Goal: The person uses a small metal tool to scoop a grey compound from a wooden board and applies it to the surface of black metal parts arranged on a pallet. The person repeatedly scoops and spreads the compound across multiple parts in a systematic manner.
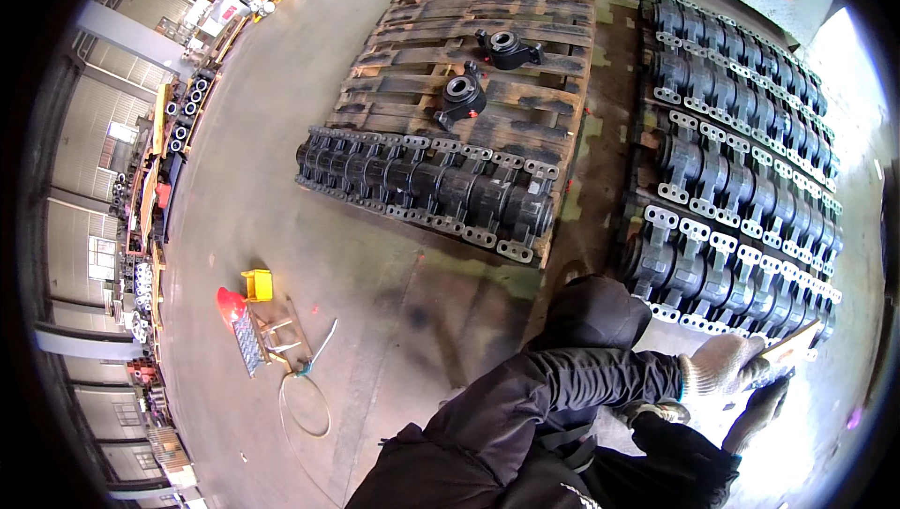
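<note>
My left hand (pixel 717 366), in a pale knitted glove, is closed at the near end of the right-hand rows. Its fingers are at a flat, tan-edged piece (pixel 790 350) with a darker lower part, whose kind I cannot make out. Just below it is my right hand (pixel 756 412), also gloved; glare and its angle hide its fingers. Beside the hands lies the nearest row of black cast metal parts (pixel 717 275), with light, drilled flat tabs. Several similar rows (pixel 741 139) lie behind it.
A wooden pallet (pixel 412 17) to the left bears another row of castings (pixel 427 186) and two loose black castings, one a ringed part (pixel 462 92). On the floor stand a small stool-like frame (pixel 281 336), a yellow bin (pixel 258 285) and a looped hose (pixel 306 434).
</note>
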A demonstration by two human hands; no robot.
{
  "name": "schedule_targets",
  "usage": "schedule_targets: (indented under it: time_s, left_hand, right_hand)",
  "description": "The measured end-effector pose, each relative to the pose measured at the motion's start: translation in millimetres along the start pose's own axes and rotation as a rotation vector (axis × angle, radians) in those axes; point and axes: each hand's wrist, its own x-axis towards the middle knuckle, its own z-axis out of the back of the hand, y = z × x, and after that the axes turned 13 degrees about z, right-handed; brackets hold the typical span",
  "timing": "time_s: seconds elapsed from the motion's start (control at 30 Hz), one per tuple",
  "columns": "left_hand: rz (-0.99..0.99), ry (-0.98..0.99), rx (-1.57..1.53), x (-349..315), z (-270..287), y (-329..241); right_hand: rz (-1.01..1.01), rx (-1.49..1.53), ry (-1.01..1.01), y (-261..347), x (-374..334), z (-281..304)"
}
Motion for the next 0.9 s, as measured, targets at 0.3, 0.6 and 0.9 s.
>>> schedule_targets:
  time_s: [0.3, 0.6, 0.9]
  left_hand:
    - [-0.028, -0.038, -0.048, 1.9, -20.4, 11.5]
    - [0.029, 0.01, -0.052, -0.1, -21.1, -0.6]
    - [-0.016, 0.005, -0.079, 3.8, -27.4, 4.8]
  right_hand:
    - [-0.006, -0.03, -0.014, -3.7, 4.3, 9.4]
    - [-0.038, 0.018, 0.013, -12.9, 12.5, 29.9]
    - [-0.005, 0.027, 0.052, 11.9, -11.4, 5.8]
